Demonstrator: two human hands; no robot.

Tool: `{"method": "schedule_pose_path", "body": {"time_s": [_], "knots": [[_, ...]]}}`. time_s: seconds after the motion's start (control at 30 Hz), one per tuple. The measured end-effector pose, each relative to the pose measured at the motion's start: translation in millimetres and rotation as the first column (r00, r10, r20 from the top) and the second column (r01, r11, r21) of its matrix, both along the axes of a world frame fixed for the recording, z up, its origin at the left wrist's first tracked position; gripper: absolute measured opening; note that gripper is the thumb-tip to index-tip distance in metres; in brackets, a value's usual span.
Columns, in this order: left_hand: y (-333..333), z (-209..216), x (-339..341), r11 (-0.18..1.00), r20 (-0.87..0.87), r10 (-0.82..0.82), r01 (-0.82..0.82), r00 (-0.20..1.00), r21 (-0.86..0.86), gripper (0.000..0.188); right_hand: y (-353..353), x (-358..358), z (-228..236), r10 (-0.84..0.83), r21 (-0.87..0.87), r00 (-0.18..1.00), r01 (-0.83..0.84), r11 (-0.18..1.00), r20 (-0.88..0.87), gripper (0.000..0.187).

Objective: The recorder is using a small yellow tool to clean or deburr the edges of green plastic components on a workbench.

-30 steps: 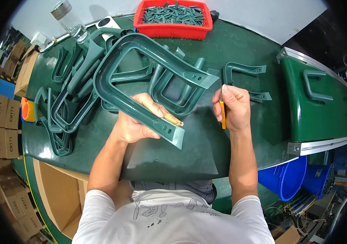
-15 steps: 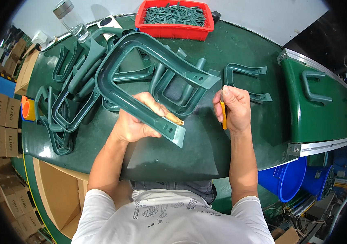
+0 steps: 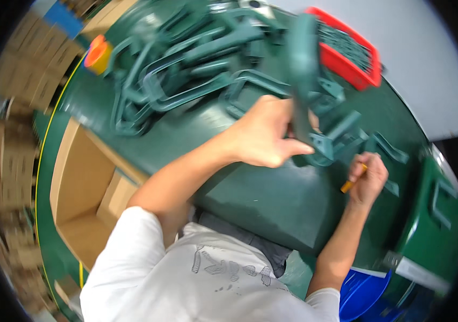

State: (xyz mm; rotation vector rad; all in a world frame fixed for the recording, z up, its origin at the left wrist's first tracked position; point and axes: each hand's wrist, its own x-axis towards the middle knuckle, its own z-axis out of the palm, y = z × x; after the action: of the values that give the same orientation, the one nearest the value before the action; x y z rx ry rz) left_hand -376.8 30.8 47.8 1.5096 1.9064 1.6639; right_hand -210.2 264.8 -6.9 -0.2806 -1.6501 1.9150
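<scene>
A: Where was the green bracket (image 3: 302, 61)?
B: Above the table (image 3: 261, 198), near edge-on, lower end clasped in the left hand (image 3: 267, 131); some fingers were hidden. Probably lifted to clear the loose brackets (image 3: 223, 45) lying beyond.
A: Right hand (image 3: 369, 176)?
B: Curled tightly around a yellow tool (image 3: 347, 186), held well apart, likely for clearance. Tip was too blurred. Red bin (image 3: 343, 68) stood farther back.

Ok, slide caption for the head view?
Left hand holds a blurred green part, right hand a yellow tool, over a green table.
</scene>
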Motion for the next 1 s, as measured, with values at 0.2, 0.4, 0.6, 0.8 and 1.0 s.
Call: {"method": "schedule_pose_path", "body": {"time_s": [0.2,0.4,0.6,0.8,1.0], "knots": [[-144,23,6,0.808,-0.263,0.581,-0.585,0.77,0.071,0.038,11,3,-12,0.008,-0.069,1.0,-0.009,0.998,-0.02,0.035],[-311,-36,44,-0.028,0.086,0.996,-0.973,-0.008,0.23,0.027,26,1,-14,0.03,-0.139,0.997,-0.041,0.989,-0.078,0.036],[-424,-151,60,-0.223,0.005,0.932,-0.585,-0.363,-0.78,0.015,42,4,-20,0.012,-0.218,0.995,-0.034,0.975,-0.102,0.033],[-452,-276,68,-0.288,-0.189,0.927,-0.294,-0.323,-0.912,0.022,45,11,-21,-0.004,-0.217,0.993,-0.023,0.976,-0.121,0.033],[-444,-342,47,-0.364,-0.286,0.913,-0.267,-0.289,-0.892,0.032,38,28,-19,-0.07,-0.22,0.995,0.052,0.974,-0.072,0.031]]}}
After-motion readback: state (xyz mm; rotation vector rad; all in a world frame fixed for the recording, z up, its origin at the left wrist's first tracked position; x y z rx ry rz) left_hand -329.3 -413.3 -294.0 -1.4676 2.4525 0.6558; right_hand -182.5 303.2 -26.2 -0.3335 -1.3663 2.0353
